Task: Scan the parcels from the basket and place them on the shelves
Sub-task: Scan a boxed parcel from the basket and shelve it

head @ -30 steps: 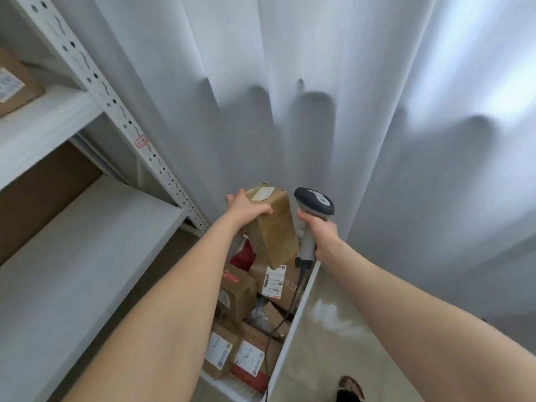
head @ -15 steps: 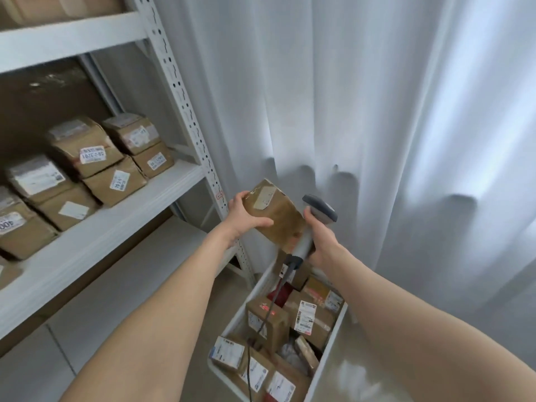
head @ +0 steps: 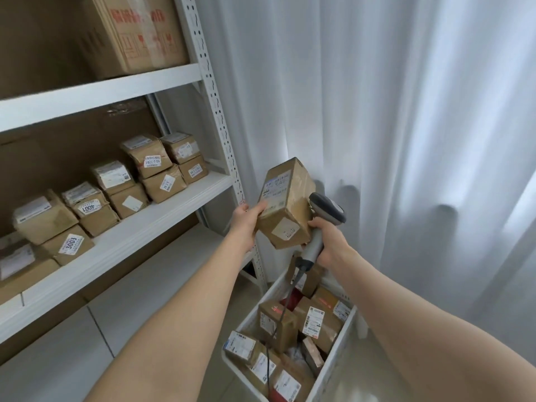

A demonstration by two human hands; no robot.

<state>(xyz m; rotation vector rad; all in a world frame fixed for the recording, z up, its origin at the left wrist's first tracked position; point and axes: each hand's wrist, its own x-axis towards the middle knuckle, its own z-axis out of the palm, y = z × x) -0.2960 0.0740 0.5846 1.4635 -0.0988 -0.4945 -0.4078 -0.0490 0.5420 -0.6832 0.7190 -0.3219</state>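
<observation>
Many boxes point(head: 150, 169) already sit in rows on the middle shelf point(head: 179, 210), each with a label, so a good part of the job looks done. Many more parcels point(head: 313, 320) lie in a heap in the white basket point(head: 333, 369), so a lot is left too.

One box point(head: 290, 204) is up in the air, above the basket and just to the right of the shelf post point(head: 229, 158). The left hand point(head: 245, 224) holds it by its left end, fingers point(head: 260, 206) clamped on it, with the big label facing up. The right hand point(head: 330, 245) has its fingers point(head: 315, 224) wrapped tight round the handle of the scanner point(head: 326, 210). The scanner's head is right next to the box.

I cannot tell if this box has been scanned yet. I think it is at the scan step, or just past it. It still has to go on the shelf, where there looks to be room near the front edge. Then the rest of the basket waits.
</observation>
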